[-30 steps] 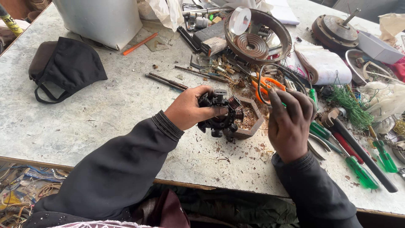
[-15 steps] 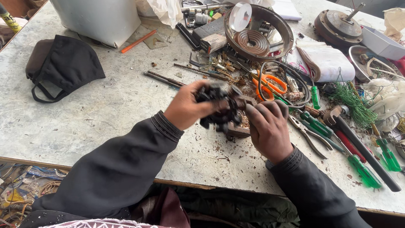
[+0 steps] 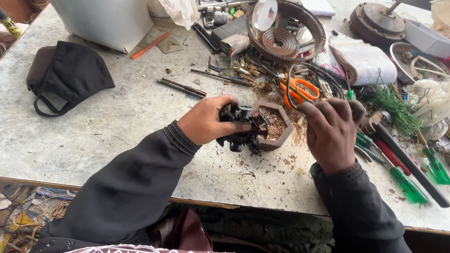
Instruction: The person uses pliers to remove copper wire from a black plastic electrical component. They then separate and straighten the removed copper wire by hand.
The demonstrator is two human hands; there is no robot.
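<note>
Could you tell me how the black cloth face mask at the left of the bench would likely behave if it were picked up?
The black face mask would probably go floppy: it lies slumped in soft folds, ear loop trailing. It looks light, being thin fabric. It seems unlikely to roll or slip, since it sits flat on the rough worktop.

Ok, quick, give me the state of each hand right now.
Left hand: closed around the black wound motor part.
Right hand: fingers curled, seen from the back; what it holds, if anything, cannot be told.
</note>
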